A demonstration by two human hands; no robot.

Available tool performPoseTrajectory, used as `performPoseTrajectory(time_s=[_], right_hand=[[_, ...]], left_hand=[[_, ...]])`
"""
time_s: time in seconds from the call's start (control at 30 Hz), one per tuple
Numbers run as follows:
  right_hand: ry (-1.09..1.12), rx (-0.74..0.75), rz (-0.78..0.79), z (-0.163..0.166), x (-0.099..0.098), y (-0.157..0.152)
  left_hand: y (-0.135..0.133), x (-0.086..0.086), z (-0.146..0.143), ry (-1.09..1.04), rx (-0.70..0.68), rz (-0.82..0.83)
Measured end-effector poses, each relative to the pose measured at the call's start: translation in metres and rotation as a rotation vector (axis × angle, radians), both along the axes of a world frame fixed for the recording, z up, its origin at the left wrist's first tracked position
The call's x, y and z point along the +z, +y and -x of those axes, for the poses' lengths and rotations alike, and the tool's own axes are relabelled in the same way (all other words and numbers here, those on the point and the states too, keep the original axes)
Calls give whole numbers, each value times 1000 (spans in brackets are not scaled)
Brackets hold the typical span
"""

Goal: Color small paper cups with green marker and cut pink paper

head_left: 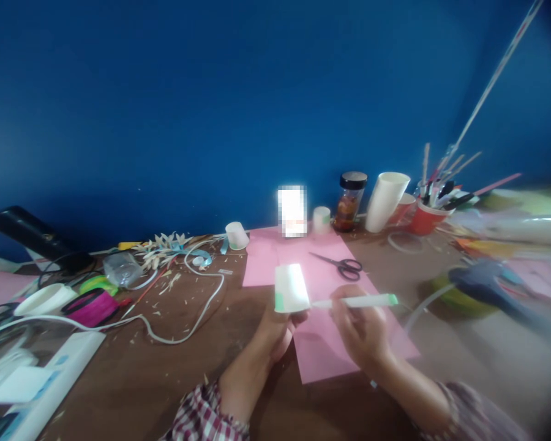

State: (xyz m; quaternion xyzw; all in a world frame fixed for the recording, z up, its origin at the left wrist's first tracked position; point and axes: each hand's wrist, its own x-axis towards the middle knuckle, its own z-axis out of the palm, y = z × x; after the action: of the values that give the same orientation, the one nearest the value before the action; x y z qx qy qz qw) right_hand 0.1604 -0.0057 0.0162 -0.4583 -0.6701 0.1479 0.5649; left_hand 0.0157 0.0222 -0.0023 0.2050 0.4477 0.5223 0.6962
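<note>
Head view: a white cup (291, 289) and a marker (367, 301) with a green end are held up in front of the body, over a pink sheet (330, 358).
Cup's wall: best held firm and turned little by little, so that a bare stretch is presented to the marker.
Marker's tip: should be drawn lightly and evenly; the thin-looking wall could be dented if pressed hard.
Green patch (280, 301): seen at the cup's lower left; smearing is best avoided by keeping fingertips off it.
Left hand (280, 334): the cup is gripped from below, near its lower end; some fingers are hidden by it.
Right hand (360, 324): the marker is pinched toward its tip end, its green end pointed outward to the right.
Cup's place: directly above the left hand and left of the right fingertips, the gap being spanned by the tip; whether the wall is touched cannot be told.
Scissors (349, 267): left lying on the sheet, beyond the right hand.
</note>
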Motion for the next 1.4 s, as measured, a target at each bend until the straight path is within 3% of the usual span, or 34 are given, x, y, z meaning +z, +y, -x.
performPoseTrajectory(time_s=[0.37, 1.07, 1.4], right_hand=[[-38, 107, 36, -1, -2, 1], [-83, 75, 22, 0, 2, 0], [122, 24, 46, 1, -4, 1]], left_hand=[[0, 0, 3, 10, -7, 9], [0, -1, 3, 2, -41, -22], [1, -5, 5, -22, -82, -23]])
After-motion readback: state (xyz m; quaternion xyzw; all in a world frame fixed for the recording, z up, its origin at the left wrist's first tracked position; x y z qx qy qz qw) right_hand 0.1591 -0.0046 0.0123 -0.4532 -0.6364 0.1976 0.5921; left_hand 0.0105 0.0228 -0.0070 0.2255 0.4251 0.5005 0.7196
